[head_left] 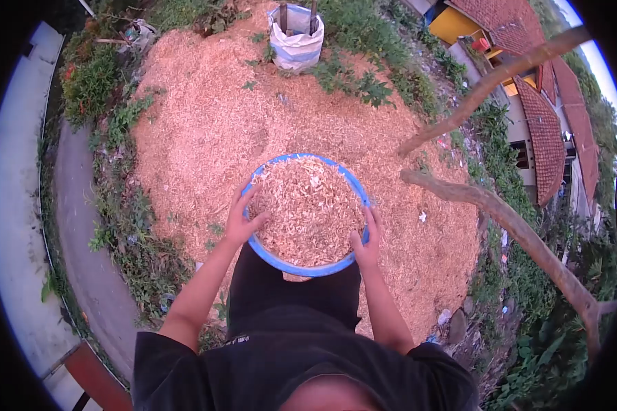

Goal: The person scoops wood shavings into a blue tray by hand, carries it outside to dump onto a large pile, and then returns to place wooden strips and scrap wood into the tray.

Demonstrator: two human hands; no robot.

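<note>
A round tub with a blue rim [308, 272] is held up in front of my body, heaped with pale wood shavings [308, 209]. My left hand [241, 218] grips the tub's left side, thumb over the rim. On the opposite side my right hand [368, 241] clasps the rim, its thumb bent over the edge. The fingers beneath the tub are partly hidden. Below and around the tub spreads a broad heap of wood shavings [199, 130]. Beyond it stands a white sack with blue stripes [297, 48], its mouth open around upright sticks.
Two bare branches [521, 229] reach in from the right. Green plants [370, 89] border the heap. On the left runs a narrow paved path [92, 219] beside a pale wall [17, 171]. Houses with red tiled roofs [541, 137] stand at upper right.
</note>
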